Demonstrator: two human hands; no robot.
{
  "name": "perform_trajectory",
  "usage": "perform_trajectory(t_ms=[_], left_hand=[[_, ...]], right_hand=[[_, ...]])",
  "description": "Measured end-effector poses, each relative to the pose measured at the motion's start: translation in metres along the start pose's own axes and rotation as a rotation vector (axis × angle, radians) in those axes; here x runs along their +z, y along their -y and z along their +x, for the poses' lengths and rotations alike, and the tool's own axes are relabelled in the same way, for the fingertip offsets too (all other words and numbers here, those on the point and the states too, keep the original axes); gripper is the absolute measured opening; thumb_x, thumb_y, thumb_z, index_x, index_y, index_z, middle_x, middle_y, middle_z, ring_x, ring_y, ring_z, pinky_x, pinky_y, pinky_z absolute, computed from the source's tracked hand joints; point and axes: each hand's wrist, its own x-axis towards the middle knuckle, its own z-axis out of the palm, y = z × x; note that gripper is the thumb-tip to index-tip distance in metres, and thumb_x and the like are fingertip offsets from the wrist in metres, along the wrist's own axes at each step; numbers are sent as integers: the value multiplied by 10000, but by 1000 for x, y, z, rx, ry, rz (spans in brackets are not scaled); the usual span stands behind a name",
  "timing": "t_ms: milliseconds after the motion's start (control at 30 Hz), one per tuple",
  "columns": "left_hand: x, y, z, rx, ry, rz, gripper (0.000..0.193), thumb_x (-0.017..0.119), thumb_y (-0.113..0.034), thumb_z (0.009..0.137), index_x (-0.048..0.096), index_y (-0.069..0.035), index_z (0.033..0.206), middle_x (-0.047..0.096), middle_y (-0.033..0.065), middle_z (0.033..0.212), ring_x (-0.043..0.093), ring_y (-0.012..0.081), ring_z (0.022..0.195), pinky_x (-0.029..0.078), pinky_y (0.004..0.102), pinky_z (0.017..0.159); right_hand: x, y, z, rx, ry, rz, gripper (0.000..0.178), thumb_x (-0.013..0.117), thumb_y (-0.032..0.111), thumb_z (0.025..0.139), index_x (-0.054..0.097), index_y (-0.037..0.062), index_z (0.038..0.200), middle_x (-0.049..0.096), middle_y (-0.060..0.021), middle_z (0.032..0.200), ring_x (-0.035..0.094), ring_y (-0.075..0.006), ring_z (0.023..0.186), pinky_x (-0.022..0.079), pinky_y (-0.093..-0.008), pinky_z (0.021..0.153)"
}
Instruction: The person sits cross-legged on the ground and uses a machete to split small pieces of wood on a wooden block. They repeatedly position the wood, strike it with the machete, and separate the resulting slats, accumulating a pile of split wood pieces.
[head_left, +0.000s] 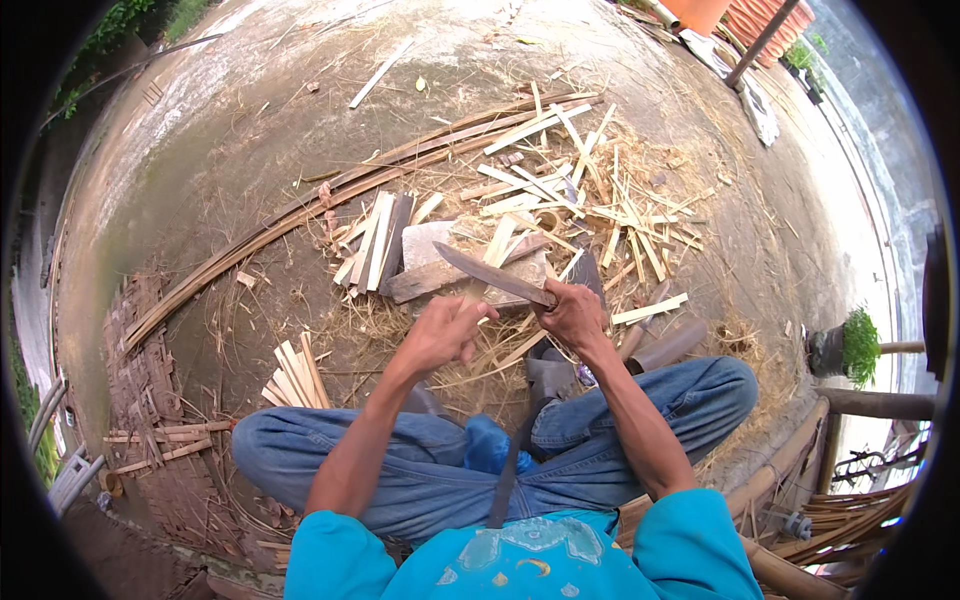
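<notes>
**Long-bladed knife (492, 275), one, held in right hand (574, 318)**

Location: handle end enclosed by the right hand, fingers wrapped close around it; dark blade running up and leftward from the grip, over a weathered wooden billet (422, 282). Contact with the billet: cannot tell.

Left hand (438, 332): left of the grip, below the blade; fingers partly curled. A pale sliver shows near the fingertips; whether it is pinched, cannot tell.

Handling (judged): stiff, moderately heavy, weight likely forward of the handle. Take hold by the handle only; treat both blade edges as sharp. Not fragile; a damp palm could slip.

Pale split strips, bundle (374, 243): left of and beyond the grip. Likely light, springy, prone to splinter; best taken flat at mid-length.

Pale loose strips, scattered (645, 238): right of and beyond the grip.

Short strips, fanned (296, 374): far left of the grip, beside the jeans (310, 440).
</notes>
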Motion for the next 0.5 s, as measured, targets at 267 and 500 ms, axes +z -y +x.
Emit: perform_trajectory(t_ms=[267,500], left_hand=[[4,-3,-1,-56,24,-23,434,574,-388,1081,719,9,1181,436,-79,626,511,53,489,411,242,460],[4,31,17,19,-309,170,419,553,-348,1055,692,40,1137,586,34,669,626,138,572,495,328,548]], right_hand=[[-27,-56,14,449,-155,75,309,666,315,846,723,13,811,651,-176,623,648,-290,583,492,-422,592],[10,-55,1,524,-57,349,346,675,325,851,716,-18,831,681,-159,644,630,-252,563,486,-405,596]])
